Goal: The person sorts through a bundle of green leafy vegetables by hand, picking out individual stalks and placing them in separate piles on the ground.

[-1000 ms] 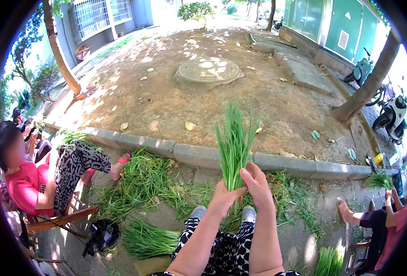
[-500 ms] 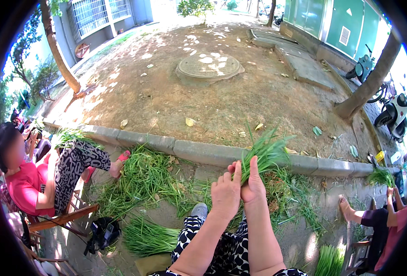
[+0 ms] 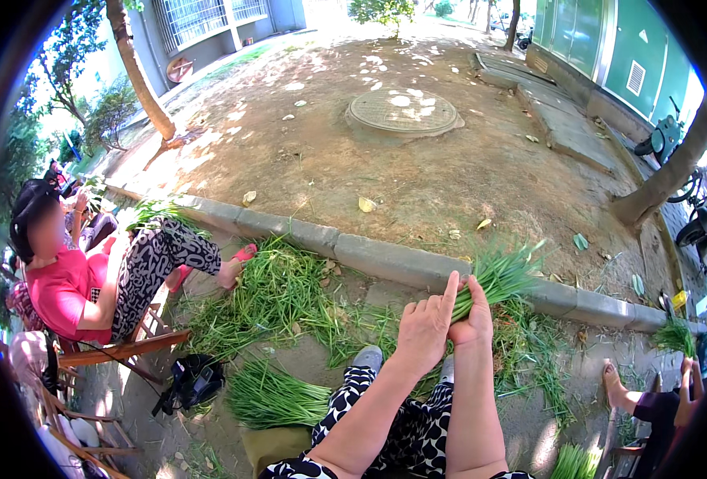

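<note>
A bunch of long, thin green chives (image 3: 499, 278) fans out to the upper right from between my hands, above the kerb. My right hand (image 3: 473, 321) is closed round its lower end, fingers partly hidden. Against it from the left presses my left hand (image 3: 423, 329), index finger pointing up and the other fingers curled at the bunch; its thumb is out of sight. A neat pile of chives (image 3: 277, 393) lies on the ground left of my legs. Another bundle (image 3: 574, 463) shows at the lower edge, right of my legs.
Loose green trimmings (image 3: 269, 307) spread along the stone kerb (image 3: 393, 262). A seated person in pink (image 3: 70, 295) is at left, with greens on their lap. At right, another person's hands (image 3: 689, 371) hold greens. A black bag (image 3: 190, 382) lies beside a wooden chair (image 3: 122, 351).
The whole view has shifted, so the scene sits further right. The bunch leans more to the right, and my right thumb no longer stands up beside it.
</note>
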A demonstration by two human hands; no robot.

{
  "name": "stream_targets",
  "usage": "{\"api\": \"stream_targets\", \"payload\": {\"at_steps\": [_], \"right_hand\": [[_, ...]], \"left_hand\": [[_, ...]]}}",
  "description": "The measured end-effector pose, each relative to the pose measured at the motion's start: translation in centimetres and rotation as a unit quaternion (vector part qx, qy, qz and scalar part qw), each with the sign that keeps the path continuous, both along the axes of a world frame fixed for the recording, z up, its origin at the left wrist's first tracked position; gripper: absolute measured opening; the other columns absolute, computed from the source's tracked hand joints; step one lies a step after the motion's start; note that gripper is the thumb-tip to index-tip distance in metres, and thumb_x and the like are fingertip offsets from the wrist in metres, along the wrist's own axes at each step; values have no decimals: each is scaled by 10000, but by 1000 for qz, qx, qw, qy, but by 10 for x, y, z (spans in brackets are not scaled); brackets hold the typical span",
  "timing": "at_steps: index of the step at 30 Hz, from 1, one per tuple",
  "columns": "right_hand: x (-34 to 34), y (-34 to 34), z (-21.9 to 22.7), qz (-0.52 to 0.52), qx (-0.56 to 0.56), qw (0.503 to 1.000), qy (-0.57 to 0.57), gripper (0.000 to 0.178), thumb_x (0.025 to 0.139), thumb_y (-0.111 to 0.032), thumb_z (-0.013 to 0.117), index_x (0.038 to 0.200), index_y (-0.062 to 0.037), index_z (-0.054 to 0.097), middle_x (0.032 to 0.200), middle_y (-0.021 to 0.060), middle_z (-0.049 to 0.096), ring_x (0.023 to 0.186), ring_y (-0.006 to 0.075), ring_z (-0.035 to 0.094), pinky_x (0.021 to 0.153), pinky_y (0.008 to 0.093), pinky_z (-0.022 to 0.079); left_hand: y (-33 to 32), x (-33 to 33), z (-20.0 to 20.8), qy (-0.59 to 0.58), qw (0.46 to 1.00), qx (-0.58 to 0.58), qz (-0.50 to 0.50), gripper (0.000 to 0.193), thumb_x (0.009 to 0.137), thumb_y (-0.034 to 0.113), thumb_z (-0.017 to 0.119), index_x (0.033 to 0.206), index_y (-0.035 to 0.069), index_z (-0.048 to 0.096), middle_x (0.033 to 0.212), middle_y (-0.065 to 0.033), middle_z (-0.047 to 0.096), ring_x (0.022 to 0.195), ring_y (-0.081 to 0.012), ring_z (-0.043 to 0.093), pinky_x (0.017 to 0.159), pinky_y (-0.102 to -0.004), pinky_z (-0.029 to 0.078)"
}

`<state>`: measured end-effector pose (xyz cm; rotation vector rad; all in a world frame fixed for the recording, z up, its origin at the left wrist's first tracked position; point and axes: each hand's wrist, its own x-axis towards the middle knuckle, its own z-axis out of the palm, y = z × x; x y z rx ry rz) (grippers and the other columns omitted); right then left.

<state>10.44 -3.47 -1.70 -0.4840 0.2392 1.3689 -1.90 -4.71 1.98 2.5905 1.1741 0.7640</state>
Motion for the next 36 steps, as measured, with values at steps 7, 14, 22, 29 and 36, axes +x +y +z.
{"api": "stream_targets", "payload": {"at_steps": [7,14,22,29,36], "right_hand": [[-2,-7,28,-38,143,980,-133,347,820,-81,667,1120,-70,494,838,39,580,796,193,592,765,416,516],[-8,-15,36,-41,171,975,-135,439,785,-42,686,1158,-65,457,901,38,558,838,182,560,791,388,503],[-26,-9,36,-40,118,981,-149,520,728,101,631,1174,-82,435,942,71,558,874,220,584,818,388,509],[-39,-10,39,-27,135,977,-165,535,734,107,622,1196,-80,428,929,75,570,863,217,593,815,378,514],[-27,-8,36,-36,104,982,-153,519,727,78,637,1186,-61,437,873,57,583,805,208,601,785,359,529]], "left_hand": [[13,-21,2,-494,796,-346,-59,541,915,234,544,1384,39,358,1199,-115,568,1112,-204,520,988,-334,349],[14,-5,-4,-647,608,-459,39,567,992,444,319,1222,-30,531,1129,-132,596,1115,-190,509,986,-332,368],[8,9,-4,-692,585,-416,73,569,1005,422,270,1333,-20,414,1269,-123,485,1199,-213,428,1016,-352,355],[7,6,2,-734,540,-409,42,622,993,465,259,1399,-4,302,1382,-129,371,1302,-244,321,1059,-375,314],[13,-1,4,-756,507,-413,19,758,936,615,203,1386,22,347,1384,-138,376,1310,-254,305,1090,-402,249]]}}
